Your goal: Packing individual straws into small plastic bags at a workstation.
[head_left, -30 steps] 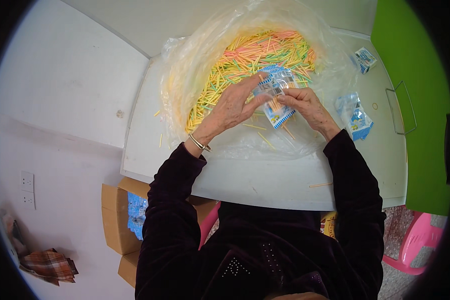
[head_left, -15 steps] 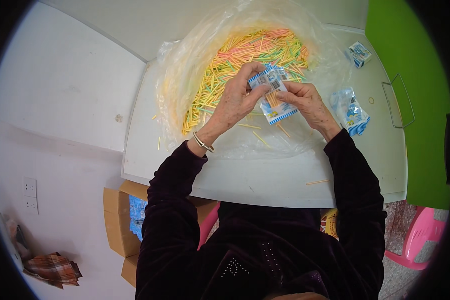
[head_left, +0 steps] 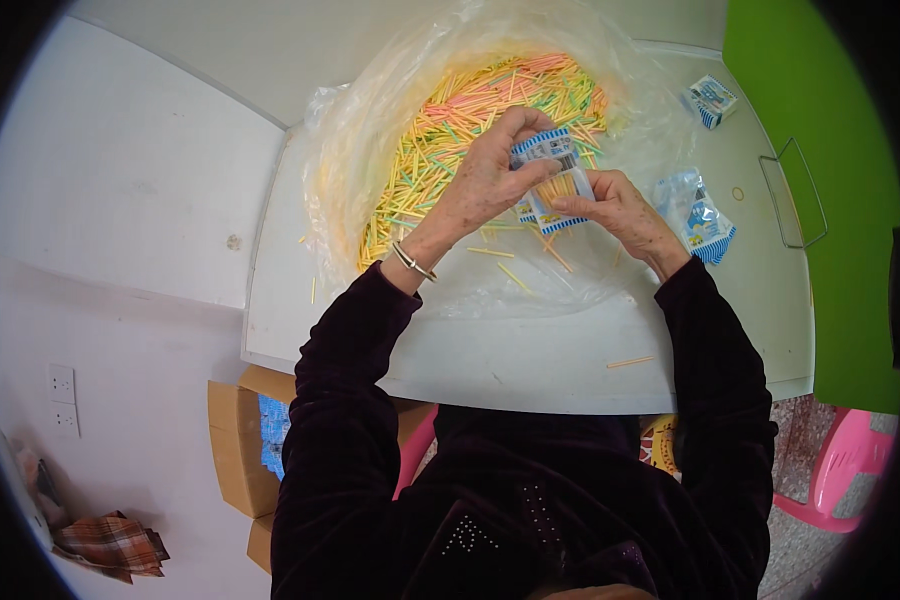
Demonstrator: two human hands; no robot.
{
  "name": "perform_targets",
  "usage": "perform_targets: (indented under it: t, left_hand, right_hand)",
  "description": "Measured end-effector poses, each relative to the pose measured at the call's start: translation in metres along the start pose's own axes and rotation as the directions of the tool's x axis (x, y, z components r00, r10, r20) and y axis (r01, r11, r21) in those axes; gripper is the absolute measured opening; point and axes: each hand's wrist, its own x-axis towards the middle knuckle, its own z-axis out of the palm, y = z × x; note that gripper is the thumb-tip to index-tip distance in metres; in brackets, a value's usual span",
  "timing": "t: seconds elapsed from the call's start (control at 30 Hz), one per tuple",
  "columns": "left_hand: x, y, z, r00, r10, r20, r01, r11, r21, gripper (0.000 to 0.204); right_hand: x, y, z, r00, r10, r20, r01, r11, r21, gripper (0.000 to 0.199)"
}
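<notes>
In front of me, above the near side of a large clear plastic bag (head_left: pixel 370 110), both hands hold a small blue-and-white packet (head_left: pixel 563 188) with thin pale-yellow sticks showing inside. My left hand (head_left: pixel 485 180) pinches its upper left part, the thumb across its front. My right hand (head_left: pixel 625 215) grips the lower right edge between thumb and fingers. Behind the hands, the open bag holds a big heap of thin sticks (head_left: pixel 440 140) in yellow, pink and green. A few loose sticks (head_left: pixel 512 276) lie by the bag's near side.
Blue-and-white packets (head_left: pixel 708 230) lie on the white table (head_left: pixel 500 370) at the right, with another packet (head_left: pixel 712 101) farther back. A rubber band (head_left: pixel 738 193) and wire handle (head_left: pixel 800 195) are near the green panel (head_left: pixel 855 300). Below left stands a cardboard box (head_left: pixel 235 450) of blue packets.
The packet has tilted in my hands, so the sticks inside show more plainly. My left hand has shifted slightly up and right, and my right thumb now lies lower on the packet.
</notes>
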Motion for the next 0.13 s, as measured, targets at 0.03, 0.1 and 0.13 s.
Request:
perform_targets:
  t: [0.03,0.1,0.13]
  left_hand:
    - [0.0016,-0.001,0.0008,0.999,0.032,0.009,-0.032,0.999,0.008,0.042]
    - [0.0043,-0.007,0.0011,0.999,0.025,0.025,-0.025,1.0,-0.018,0.043]
    - [0.0047,-0.0098,-0.0001,0.999,0.016,0.036,-0.014,0.999,-0.039,0.044]
  right_hand:
    - [-0.0002,0.0016,-0.0018,1.0,0.0,-0.003,0.0,1.0,0.0,0.025]
    - [0.0,0.0063,-0.0075,1.0,-0.003,-0.004,0.003,1.0,0.029,0.029]
    - [-0.0005,0.0054,-0.0087,1.0,0.003,0.013,-0.003,1.0,0.021,0.033]
